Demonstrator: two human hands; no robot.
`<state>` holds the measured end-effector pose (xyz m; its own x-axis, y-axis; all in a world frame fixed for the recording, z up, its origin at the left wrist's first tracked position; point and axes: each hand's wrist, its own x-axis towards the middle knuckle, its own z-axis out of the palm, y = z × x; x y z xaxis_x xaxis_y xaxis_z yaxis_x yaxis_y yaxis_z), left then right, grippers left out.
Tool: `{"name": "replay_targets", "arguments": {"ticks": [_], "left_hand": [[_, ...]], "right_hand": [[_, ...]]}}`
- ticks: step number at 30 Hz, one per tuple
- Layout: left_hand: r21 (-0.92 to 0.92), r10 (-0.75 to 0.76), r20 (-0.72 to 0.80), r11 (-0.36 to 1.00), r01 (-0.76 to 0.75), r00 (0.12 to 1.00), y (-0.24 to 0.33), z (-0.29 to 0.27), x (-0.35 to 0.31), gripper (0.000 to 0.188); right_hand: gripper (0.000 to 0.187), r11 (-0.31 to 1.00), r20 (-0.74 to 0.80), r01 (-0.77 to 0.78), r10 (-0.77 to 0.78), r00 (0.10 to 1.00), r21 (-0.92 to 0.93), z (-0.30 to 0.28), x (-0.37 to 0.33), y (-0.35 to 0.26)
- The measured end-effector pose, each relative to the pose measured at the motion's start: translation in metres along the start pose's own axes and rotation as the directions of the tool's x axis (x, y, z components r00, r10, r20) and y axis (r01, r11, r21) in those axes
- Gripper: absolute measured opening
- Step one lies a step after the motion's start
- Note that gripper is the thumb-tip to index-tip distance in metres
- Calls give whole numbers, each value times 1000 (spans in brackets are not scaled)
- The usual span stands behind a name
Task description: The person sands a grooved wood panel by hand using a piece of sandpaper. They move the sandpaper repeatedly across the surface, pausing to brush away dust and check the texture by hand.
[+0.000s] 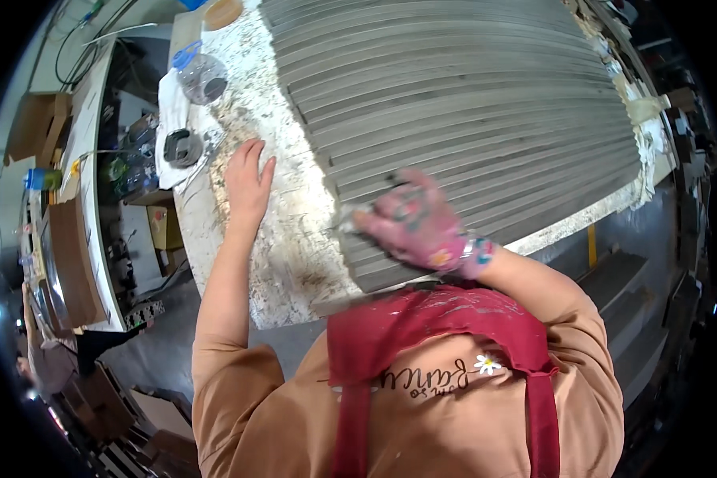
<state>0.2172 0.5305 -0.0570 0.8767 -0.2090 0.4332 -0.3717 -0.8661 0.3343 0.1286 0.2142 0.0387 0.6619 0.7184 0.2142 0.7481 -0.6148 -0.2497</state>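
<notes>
My left hand [248, 182], bare, rests palm down on the paint-spattered white tabletop [295, 263], its fingers stretched out and holding nothing. My right hand [414, 219] wears a pink patterned glove smeared with grey. It is over the near left edge of a large grey ribbed panel [470, 103], with the fingers curled. A small whitish thing shows at its fingertips, but motion blur hides what it is. The panel lies flat, its grooves running roughly left to right.
Left of the panel stand a clear plastic jug [203, 78] with a blue top and a small dark-rimmed cup [182, 148] on a white cloth [171, 111]. A tan round lid [223, 13] sits farther back. Shelving with a cardboard box [36, 127] stands at left.
</notes>
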Motion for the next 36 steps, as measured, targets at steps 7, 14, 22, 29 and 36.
{"name": "replay_targets", "arguments": {"ticks": [7,14,22,29,36], "left_hand": [[24,-85,11,996,85,996,9,-2,-1,34],[15,-95,7,995,95,995,7,-4,-2,33],[-14,-111,59,994,112,992,1,0,-5,34],[2,-123,107,992,123,987,9,-6,0,35],[-122,-112,115,985,126,987,5,-11,13,33]], "right_hand": [[31,962,-116,-182,161,980,-203,-23,26,43],[35,939,-111,-199,174,978,-281,5,34,46],[35,984,14,-175,176,984,-43,9,34,36],[45,945,-158,-282,257,953,-168,-30,-15,92],[44,680,-369,-686,586,721,-260,-56,-78,184]]}}
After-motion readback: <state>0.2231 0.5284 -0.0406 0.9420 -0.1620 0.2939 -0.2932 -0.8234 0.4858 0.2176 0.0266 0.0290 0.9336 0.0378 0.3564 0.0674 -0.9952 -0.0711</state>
